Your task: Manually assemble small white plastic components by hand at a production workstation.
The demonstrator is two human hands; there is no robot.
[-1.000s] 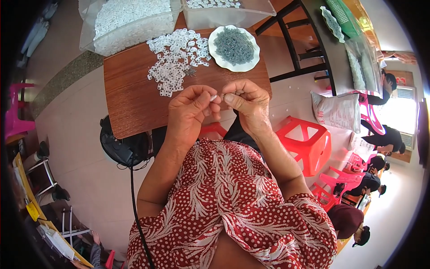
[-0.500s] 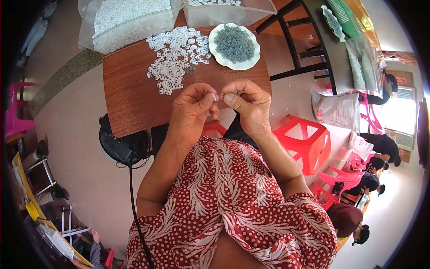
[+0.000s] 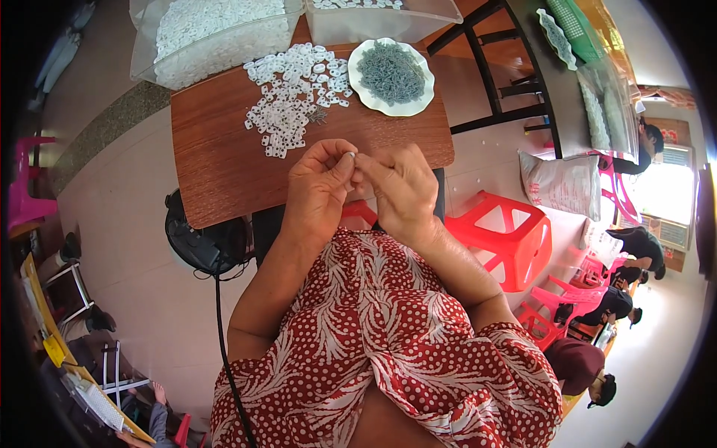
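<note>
Over the table's near edge, my two hands meet at the fingertips. My left hand (image 3: 320,183) pinches a small white plastic piece (image 3: 352,154) between thumb and fingers. Closed in a pinch, my right hand (image 3: 405,190) touches the same spot from the right; whatever its fingertips hold is hidden. Beyond the hands lies a loose pile of small white plastic pieces with holes (image 3: 287,101). A few dark screws (image 3: 319,115) lie at the pile's right side. To the right of it stands a white scalloped plate (image 3: 403,110) heaped with small grey screws (image 3: 391,72).
Clear bins (image 3: 224,56) of white pieces stand at the wooden table's (image 3: 224,164) far edge. A red stool (image 3: 515,231) is to my right, a black bag (image 3: 202,235) under the table's left side. A black cable (image 3: 221,328) runs down beside me. Other people sit far right.
My right hand has moved left and turned, closing the small gap so its fingertips meet the white piece. My left hand has stayed nearly still.
</note>
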